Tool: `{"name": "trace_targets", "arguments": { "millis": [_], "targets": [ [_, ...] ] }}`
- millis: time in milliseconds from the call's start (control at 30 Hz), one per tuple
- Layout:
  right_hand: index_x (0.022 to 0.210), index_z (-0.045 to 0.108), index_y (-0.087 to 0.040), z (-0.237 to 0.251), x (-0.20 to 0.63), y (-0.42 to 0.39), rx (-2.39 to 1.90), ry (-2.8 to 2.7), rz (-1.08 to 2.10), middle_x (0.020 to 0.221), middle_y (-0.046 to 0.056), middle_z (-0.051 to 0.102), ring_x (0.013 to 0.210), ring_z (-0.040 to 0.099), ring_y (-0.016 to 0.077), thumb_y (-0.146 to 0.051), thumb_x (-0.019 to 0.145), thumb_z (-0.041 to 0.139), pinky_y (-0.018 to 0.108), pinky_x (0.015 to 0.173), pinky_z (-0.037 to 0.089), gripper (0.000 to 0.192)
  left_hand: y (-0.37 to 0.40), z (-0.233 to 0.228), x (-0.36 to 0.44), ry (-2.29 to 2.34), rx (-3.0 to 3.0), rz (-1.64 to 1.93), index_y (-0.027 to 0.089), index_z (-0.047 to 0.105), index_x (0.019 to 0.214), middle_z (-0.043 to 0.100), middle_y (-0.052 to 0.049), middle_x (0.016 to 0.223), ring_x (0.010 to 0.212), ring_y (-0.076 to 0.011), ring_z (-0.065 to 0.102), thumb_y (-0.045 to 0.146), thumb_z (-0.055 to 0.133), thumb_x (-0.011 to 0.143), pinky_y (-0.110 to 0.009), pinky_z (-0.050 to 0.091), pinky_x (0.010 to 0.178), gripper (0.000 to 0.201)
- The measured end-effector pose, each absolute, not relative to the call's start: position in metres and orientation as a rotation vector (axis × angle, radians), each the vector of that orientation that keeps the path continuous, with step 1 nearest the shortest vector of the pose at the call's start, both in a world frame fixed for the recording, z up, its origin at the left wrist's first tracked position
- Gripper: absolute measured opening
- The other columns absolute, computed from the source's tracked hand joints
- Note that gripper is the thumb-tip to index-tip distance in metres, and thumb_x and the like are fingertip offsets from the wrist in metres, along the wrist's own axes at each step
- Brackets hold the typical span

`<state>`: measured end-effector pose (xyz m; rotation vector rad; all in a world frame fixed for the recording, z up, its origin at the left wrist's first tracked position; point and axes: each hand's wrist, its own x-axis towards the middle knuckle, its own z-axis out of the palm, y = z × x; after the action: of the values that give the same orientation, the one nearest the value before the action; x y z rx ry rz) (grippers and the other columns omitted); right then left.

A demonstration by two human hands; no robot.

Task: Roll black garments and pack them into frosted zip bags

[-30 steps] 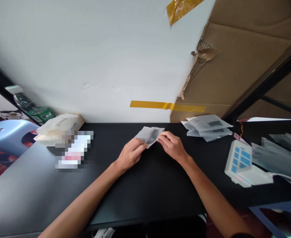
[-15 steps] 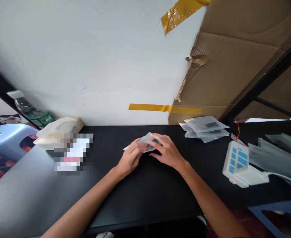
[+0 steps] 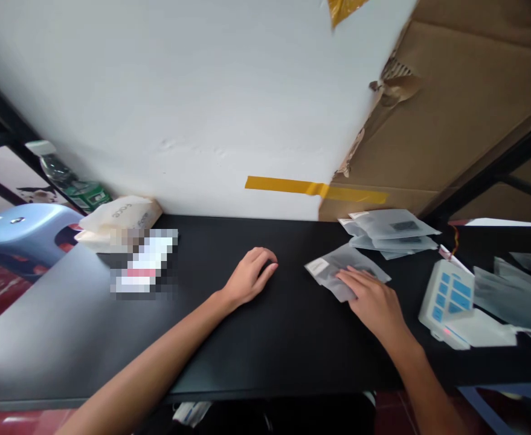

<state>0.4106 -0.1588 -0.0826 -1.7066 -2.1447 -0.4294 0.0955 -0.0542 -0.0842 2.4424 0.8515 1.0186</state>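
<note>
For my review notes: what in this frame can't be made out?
- Head view: the pouch under the right hand has contents too small and hazy to identify.
- The pixelated patch hides an item.
- The left hand curls palm-down, so anything beneath is unseen.
- The grey bags are cut off by the right edge.

light: even, bright | glare: soft sheen on desk | edges: warped, blurred

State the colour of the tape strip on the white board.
Yellow tape strip, seen in the head view.
</note>
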Motion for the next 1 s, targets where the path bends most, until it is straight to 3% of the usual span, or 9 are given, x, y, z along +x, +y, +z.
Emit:
{"name": "trace_targets", "arguments": {
  "millis": [233,333,433,600,767,900,1000],
  "targets": [
    [0.118,0.073,-0.029,-0.098,0.481,-0.181,-2.214,-1.882,-0.558,0.122,0.007,0.074,0.088,0.076,0.029,-0.016,0.084,0.055,0.037,0.065,0.059,0.041,-0.053,-0.084,0.099,0.783,2.453,0.934,0.02,0.063,0.099,0.067,-0.008,0.099,0.1,-0.0216,0.063,0.033,0.04,0.106,-0.037,0.052,0.093,0.027],
    [0.118,0.073,-0.027,-0.099,0.487,-0.17,-2.308,-1.806,-0.602,0.118,0.009,0.075,0.08,0.075,0.0292,-0.019,0.085,0.056,0.039,0.062,0.056,0.038,-0.052,-0.086,0.099,0.779,2.475,0.904,0.019,0.063,0.098,0.067,-0.008,0.1,0.099,-0.0214,0.062,0.033,0.041,0.106,-0.038,0.051,0.093,0.027],
    [0.119,0.072,-0.025,-0.094,0.488,-0.159,-2.306,-1.84,-0.528,0.119,0.009,0.075,0.084,0.075,0.0299,-0.025,0.088,0.059,0.04,0.068,0.057,0.034,-0.052,-0.087,0.099,0.774,2.506,0.885,0.019,0.064,0.097,0.066,-0.008,0.1,0.097,-0.021,0.062,0.032,0.041,0.106,-0.037,0.051,0.092,0.028],
    [0.119,0.072,-0.028,-0.06,0.511,-0.141,-1.968,-2.012,-0.192,0.127,0.005,0.071,0.111,0.07,0.0293,-0.05,0.087,0.065,0.04,0.093,0.055,0.04,-0.053,-0.086,0.099,0.763,2.536,0.882,0.019,0.065,0.096,0.067,-0.008,0.096,0.092,-0.0204,0.063,0.034,0.04,0.106,-0.037,0.052,0.089,0.031],
    [0.123,0.071,-0.023,-0.042,0.536,-0.098,-1.881,-1.882,-0.581,0.138,0.01,0.064,0.122,0.062,0.0312,-0.034,0.09,0.059,0.045,0.101,0.047,0.036,-0.053,-0.086,0.098,0.758,2.542,0.879,0.019,0.064,0.096,0.066,-0.007,0.095,0.091,-0.0202,0.062,0.033,0.04,0.106,-0.036,0.052,0.088,0.03],
    [0.097,0.078,-0.018,-0.048,0.525,-0.066,-1.787,-1.941,-0.7,0.112,0.01,0.076,0.111,0.065,0.0285,-0.023,0.095,0.052,0.044,0.098,0.044,0.027,-0.055,-0.087,0.098,0.783,2.519,0.895,0.02,0.062,0.099,0.065,-0.007,0.097,0.092,-0.0201,0.062,0.032,0.044,0.105,-0.037,0.052,0.089,0.022],
    [0.098,0.078,-0.018,-0.05,0.473,-0.056,-1.622,-2.0,-0.707,0.104,0.008,0.078,0.102,0.065,0.0267,-0.019,0.097,0.053,0.043,0.092,0.044,0.025,-0.056,-0.088,0.098,0.821,2.439,1.027,0.021,0.058,0.111,0.062,-0.008,0.11,0.103,-0.0206,0.061,0.03,0.052,0.101,-0.036,0.052,0.094,0.015]
  ]
}}
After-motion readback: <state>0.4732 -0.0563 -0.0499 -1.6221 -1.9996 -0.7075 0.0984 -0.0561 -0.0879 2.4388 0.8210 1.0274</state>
